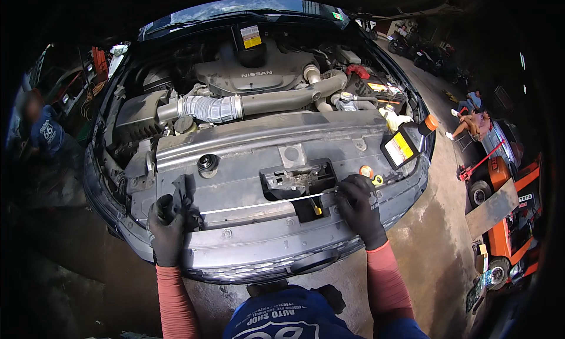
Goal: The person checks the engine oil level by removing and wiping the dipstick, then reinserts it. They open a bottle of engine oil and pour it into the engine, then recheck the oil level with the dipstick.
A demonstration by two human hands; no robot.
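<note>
A long, thin, pale dipstick [268, 205] spans the front of the open engine bay between my black-gloved hands. My right hand [358, 203] is closed on it, and a yellow ring handle [378, 180] shows just beyond the fingers. My left hand [166, 227] is closed on a crumpled black rag [187, 200] at the dipstick's other end. The glove and rag hide whether the tip is wrapped. Below the dipstick lies the hood latch opening [297, 180]. An orange round cap [366, 171] rests beside my right hand.
A black bottle [403, 147] with an orange cap stands at the right front; another dark bottle [250, 41] sits behind the engine cover [253, 74]. A black round cap [207, 162] rises from the front panel. People are at the far left and right; an orange forklift-like vehicle [500, 174] stands right.
</note>
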